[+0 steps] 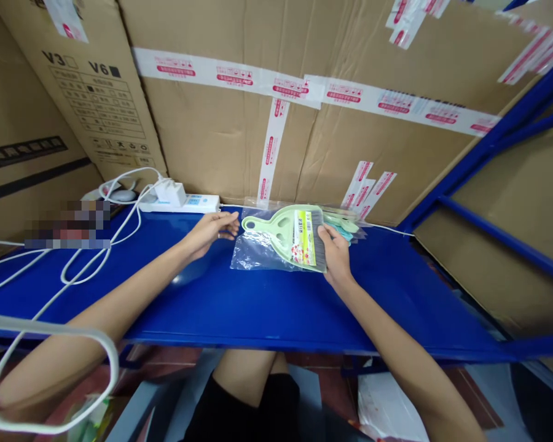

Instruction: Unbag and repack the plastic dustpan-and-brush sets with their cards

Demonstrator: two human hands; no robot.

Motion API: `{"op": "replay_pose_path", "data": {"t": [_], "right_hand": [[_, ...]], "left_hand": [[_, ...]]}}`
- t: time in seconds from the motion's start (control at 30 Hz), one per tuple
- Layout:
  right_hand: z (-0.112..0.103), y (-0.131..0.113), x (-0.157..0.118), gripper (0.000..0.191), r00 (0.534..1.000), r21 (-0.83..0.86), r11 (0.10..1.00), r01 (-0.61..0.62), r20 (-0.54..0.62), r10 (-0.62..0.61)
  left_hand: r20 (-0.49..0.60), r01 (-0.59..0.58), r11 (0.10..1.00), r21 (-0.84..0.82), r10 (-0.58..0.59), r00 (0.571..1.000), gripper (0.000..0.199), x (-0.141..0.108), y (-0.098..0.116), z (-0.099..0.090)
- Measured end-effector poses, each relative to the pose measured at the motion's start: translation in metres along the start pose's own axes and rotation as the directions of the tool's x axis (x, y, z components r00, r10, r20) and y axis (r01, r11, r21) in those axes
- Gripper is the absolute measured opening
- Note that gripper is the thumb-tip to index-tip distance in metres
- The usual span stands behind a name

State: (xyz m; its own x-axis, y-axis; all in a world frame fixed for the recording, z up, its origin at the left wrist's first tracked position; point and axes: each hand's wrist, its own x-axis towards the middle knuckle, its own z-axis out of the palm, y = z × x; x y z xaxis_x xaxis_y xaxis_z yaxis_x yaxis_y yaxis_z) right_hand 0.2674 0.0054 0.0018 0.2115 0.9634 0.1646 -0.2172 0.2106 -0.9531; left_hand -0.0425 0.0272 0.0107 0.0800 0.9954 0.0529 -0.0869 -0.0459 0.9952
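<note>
A light green dustpan [270, 228] with a grey-bristled brush [319, 245] and a yellow-and-white label [304, 238] lies over a clear plastic bag [253, 253]. My right hand [336, 253] grips the bristle end at its right edge, thumb on top. Just left of the dustpan's handle loop is my left hand [212, 233], its fingers bent and partly together, with nothing visible in them. Behind my right hand, more green and blue-green packaged pieces [343, 224] lie at the table's back.
The blue table [258, 313] backs onto large taped cardboard boxes [212, 135]. A white power strip [188, 204] and looping white cables [120, 236] are at the left, one loop crossing near my left forearm. A blue metal frame [488, 147] rises at the right.
</note>
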Motion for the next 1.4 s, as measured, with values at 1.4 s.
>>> {"op": "replay_pose_path", "data": {"t": [1.4], "right_hand": [[-0.004,-0.004,0.001,0.024,0.972,-0.194,0.953,0.231,0.087,-0.218]], "left_hand": [[-0.084,0.124,0.922,-0.367,-0.166,0.983,0.007,-0.005,-0.003,0.013]]}}
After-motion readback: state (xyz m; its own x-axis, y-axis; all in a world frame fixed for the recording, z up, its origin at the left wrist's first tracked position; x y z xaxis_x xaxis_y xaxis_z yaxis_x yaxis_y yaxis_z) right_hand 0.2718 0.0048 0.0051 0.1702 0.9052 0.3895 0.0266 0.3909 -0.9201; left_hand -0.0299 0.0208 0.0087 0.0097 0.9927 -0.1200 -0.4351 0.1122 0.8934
